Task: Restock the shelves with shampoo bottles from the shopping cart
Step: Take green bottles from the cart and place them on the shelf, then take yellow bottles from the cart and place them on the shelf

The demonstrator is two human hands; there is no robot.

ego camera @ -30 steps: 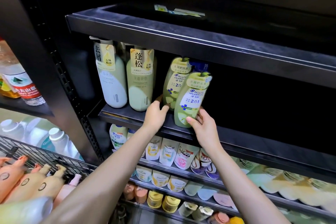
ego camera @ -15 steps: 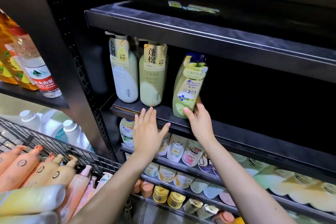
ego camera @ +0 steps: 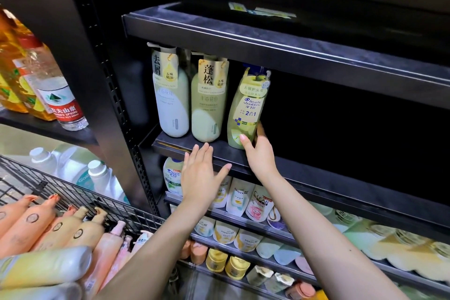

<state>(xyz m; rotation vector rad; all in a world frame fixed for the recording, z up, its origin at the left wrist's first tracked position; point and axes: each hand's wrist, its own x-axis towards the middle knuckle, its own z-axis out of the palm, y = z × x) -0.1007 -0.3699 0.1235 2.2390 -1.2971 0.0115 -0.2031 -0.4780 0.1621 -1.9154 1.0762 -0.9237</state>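
Step in hand: seating a green shampoo bottle (ego camera: 247, 107) on the middle shelf (ego camera: 316, 179), third in a row; judged to be the last adjustment before release.
Right hand (ego camera: 259, 156): grips the foot of the green shampoo bottle, thumb on its front face, the other fingers curled round behind and mostly hidden.
Left hand (ego camera: 201, 173): holds nothing; fingers (ego camera: 205, 151) straight and slightly spread, hovering in front of the shelf lip just below the row. Whether it touches the lip cannot be told.
Position of the bottle: base on the shelf, leaning slightly to the right at the top, just beside the pale green pump bottle (ego camera: 209, 105), which in turn stands beside the white pump bottle (ego camera: 171, 97). To its right the shelf runs dark.
Appearance of the bottle: curved, yellow-green body with a waist, blue cap partly hidden under the upper shelf (ego camera: 243, 34), printed label reading "2合1" with a blue cross mark. Smooth plastic; likely slick and top-heavy when tilted.
Supply: shopping cart (ego camera: 80, 192) at lower left, holding peach and pink pump bottles (ego camera: 60, 229) laid on their sides, with a pale yellow bottle (ego camera: 46, 266) in the foreground.
Next move, as judged: set the bottle upright, label forward, release it, then reach the free left hand down to the cart for another bottle.
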